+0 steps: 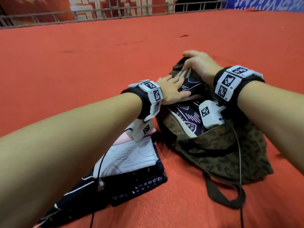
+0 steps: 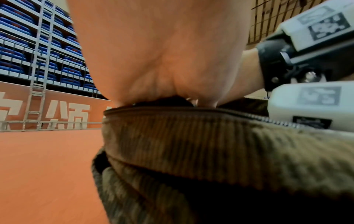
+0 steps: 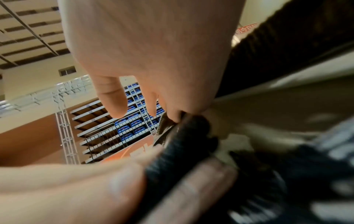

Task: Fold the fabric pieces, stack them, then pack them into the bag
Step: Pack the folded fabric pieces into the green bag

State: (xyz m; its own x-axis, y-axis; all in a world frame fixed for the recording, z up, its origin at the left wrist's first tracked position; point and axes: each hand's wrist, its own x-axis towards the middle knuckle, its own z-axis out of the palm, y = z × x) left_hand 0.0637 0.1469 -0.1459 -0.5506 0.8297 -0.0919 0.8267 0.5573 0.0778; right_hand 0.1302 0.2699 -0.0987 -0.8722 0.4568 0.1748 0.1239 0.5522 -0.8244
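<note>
A brown leopard-print corduroy bag (image 1: 230, 153) lies open on the red floor. Inside it sits dark folded fabric with pale line patterns (image 1: 185, 116). My left hand (image 1: 174, 90) holds another dark patterned folded piece (image 1: 190, 84) at the bag's mouth, fingers on top and thumb along its near edge. My right hand (image 1: 197, 63) grips the bag's far rim, fingers curled over it. The right wrist view shows my right fingers (image 3: 172, 116) pinching the zipper edge, with the dark fabric (image 3: 182, 144) held by my left hand. The left wrist view shows my palm (image 2: 162, 60) over the bag's ribbed side (image 2: 210, 144).
Left of the bag lies a stack of folded pieces: white (image 1: 130, 157) and pink (image 1: 121, 137) on a dark mesh one (image 1: 131, 183). The bag's strap (image 1: 218, 193) trails toward me. Red floor (image 1: 98, 63) spreads all round, with a metal railing (image 1: 115, 15) far back.
</note>
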